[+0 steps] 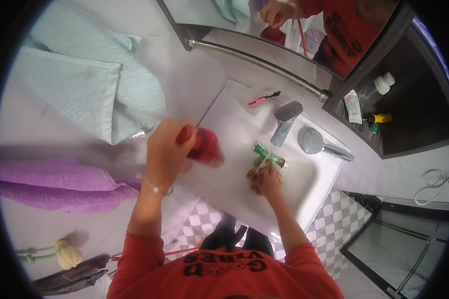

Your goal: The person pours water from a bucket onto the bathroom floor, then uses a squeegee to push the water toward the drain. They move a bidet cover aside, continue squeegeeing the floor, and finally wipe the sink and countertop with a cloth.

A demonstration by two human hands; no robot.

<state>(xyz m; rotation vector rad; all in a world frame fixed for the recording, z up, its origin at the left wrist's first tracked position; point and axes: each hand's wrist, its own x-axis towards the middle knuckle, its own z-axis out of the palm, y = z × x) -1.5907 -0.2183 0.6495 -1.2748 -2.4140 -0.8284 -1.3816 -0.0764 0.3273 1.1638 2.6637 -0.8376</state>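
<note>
My left hand (168, 149) grips a translucent red container (209, 149), slightly blurred, above the left rim of the white washbasin (228, 127). Down in the bowl, my right hand (269, 179) is on a brown item (253, 178) whose kind I cannot tell. Beside its fingers lies a green tube (263, 151), crumpled, with white and red parts. Water runs from the grey faucet (284, 123) onto the tube and the brown item.
A shower head (311, 140) and a pink and black toothbrush (263, 98) lie on the basin's rim. A metal rail (258, 65) runs below the mirror (284, 33). Pale green (78, 82) and purple towels (60, 185) hang at left; an open shelf (404, 112) holds small items at right.
</note>
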